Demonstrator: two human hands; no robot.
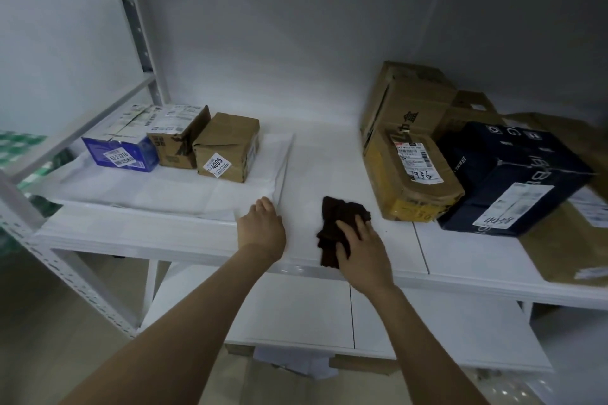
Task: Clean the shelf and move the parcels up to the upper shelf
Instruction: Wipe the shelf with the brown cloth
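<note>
- Wiping is the step in hand: the right hand point(362, 250) presses a crumpled dark brown cloth point(339, 217) flat on the white shelf board point(329, 168), fingers point(357, 228) spread.
- The left hand point(261, 228) rests at the corner of a white paper sheet point(164, 187). Its fingers are curled, and I cannot tell whether they pinch it.
- Three small taped cardboard parcels point(227, 148) sit on that sheet, with larger brown and navy boxes point(513, 174) to the right.
- Next, probably: sweep the bare middle strip, then lift the parcels.

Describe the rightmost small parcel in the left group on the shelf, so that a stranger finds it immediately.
On the white shelf, look left, where a flat white package bears a blue box, a labelled box and, rightmost, the brown parcel. Only it shows a sticker reading 4005.
</note>
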